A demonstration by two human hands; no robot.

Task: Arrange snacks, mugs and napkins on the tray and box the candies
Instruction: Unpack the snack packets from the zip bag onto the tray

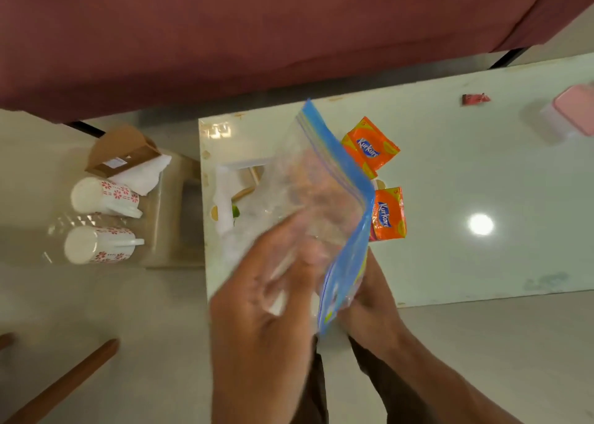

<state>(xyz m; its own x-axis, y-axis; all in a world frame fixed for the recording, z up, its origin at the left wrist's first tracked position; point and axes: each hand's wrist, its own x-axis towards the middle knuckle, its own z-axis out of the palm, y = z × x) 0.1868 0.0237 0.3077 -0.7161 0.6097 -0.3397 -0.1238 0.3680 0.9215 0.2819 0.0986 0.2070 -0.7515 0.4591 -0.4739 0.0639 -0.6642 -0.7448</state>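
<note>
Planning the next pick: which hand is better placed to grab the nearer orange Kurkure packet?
Probably the right hand: the packet lies just beyond it, right of the zip bag; the left hand is on the bag's other side.

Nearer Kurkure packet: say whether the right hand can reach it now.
Probably not yet: the right hand grips the zip bag, though the packet lies close beyond it on the table.

2 mugs (103,197), 2 packets (369,147), 1 bag (324,179)
</note>
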